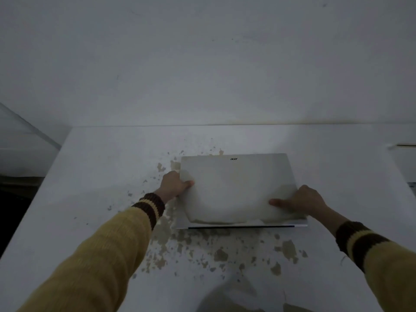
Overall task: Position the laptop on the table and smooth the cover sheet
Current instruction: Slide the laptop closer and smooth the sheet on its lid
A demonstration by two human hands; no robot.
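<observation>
A closed silver laptop [270,164] lies flat on the white table [101,176], its logo at the far edge. A thin white cover sheet [234,194] lies over most of the lid, sagging and wrinkled along its near edge, where a strip of bare lid shows. My left hand [174,184] grips the sheet and the laptop's left edge, thumb on top. My right hand [301,202] holds the near right corner, thumb pressed on the sheet. Both sleeves are yellow with dark striped cuffs.
The table's paint is chipped in brown patches [220,253] around and in front of the laptop. A white wall [202,64] rises right behind the table. The table's left edge drops to a dark floor [13,210]. Another white surface [403,154] sits at far right.
</observation>
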